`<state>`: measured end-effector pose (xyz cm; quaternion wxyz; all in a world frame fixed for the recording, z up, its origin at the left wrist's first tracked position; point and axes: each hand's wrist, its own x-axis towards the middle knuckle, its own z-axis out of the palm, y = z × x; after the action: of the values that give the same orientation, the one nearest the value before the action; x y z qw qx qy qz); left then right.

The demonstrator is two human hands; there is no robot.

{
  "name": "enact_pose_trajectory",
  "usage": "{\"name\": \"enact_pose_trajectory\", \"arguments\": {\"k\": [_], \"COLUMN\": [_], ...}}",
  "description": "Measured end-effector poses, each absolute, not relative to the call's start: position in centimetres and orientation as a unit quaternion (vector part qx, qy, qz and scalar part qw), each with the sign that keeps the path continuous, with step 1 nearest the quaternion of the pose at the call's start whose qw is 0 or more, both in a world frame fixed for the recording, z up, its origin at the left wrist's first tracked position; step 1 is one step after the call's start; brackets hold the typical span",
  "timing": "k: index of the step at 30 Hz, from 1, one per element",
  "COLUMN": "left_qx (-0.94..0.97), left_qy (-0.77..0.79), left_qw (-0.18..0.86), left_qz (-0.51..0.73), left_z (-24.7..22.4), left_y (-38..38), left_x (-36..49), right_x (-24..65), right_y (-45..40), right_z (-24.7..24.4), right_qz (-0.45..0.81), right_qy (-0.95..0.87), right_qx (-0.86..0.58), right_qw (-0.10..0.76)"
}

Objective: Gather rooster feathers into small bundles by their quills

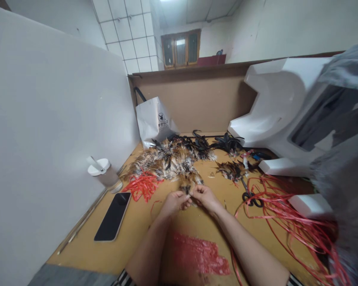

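Note:
Close together at the middle of the table, my left hand and my right hand pinch the near end of a small bunch of brown and black feathers. Fingertips of both hands nearly touch there, and the exact grip is partly hidden. Just beyond lies a large pile of brown, white and black feathers. Cut red plastic strips are heaped to the left of my hands. A separate feather bunch rests to the right, with black-handled scissors on its near side.
A phone and a lidded cup stand along the left wall. Long red plastic strands tangle at the right. White foam packaging leans behind them. A white bag sits at the back. Red residue coats the near tabletop.

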<state>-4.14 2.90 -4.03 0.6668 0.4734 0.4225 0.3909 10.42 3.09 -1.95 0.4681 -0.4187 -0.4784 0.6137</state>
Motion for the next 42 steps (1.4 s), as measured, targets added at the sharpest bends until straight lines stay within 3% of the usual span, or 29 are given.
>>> {"name": "enact_pose_trajectory", "arguments": {"k": [3, 6, 11, 16, 19, 22, 27, 30, 36, 42], "left_qx": [0.473, 0.434, 0.398, 0.368, 0.361, 0.351, 0.337, 0.333, 0.339, 0.333], "left_qy": [0.441, 0.451, 0.45, 0.439, 0.441, 0.439, 0.426, 0.426, 0.432, 0.402], "left_qw": [0.645, 0.623, 0.615, 0.623, 0.625, 0.629, 0.639, 0.656, 0.685, 0.715], "left_qz": [0.407, 0.469, 0.51, 0.533, 0.534, 0.537, 0.545, 0.526, 0.479, 0.466], "left_z": [-4.0, -4.1, -4.1, -3.9, -3.9, -4.0, -3.9, -3.6, -3.4, -3.5], "left_y": [3.3, 3.7, 4.1, 3.9, 3.9, 4.0, 3.8, 3.4, 2.7, 2.3], "left_x": [-4.4, -4.8, -5.2, -4.9, -4.8, -4.9, -4.8, -4.5, -3.7, -3.4], "right_x": [10.6, 11.1, 11.5, 11.0, 11.2, 11.4, 11.7, 11.8, 11.4, 10.2], "right_y": [3.3, 3.3, 1.9, 1.4, 1.9, 2.5, 3.4, 3.6, 3.6, 3.3], "right_z": [-2.0, -2.0, -1.6, -2.1, -2.6, -2.9, -2.8, -2.6, -2.4, -3.1], "right_qz": [0.569, 0.426, 0.147, 0.063, 0.082, 0.162, 0.473, 0.581, 0.636, 0.596], "right_qy": [-0.503, -0.612, -0.793, -0.809, -0.792, -0.759, -0.597, -0.495, -0.43, -0.436], "right_qx": [-0.461, -0.516, -0.555, -0.574, -0.589, -0.589, -0.545, -0.488, -0.415, -0.435], "right_qw": [0.459, 0.421, 0.203, 0.109, 0.137, 0.225, 0.35, 0.422, 0.488, 0.514]}}
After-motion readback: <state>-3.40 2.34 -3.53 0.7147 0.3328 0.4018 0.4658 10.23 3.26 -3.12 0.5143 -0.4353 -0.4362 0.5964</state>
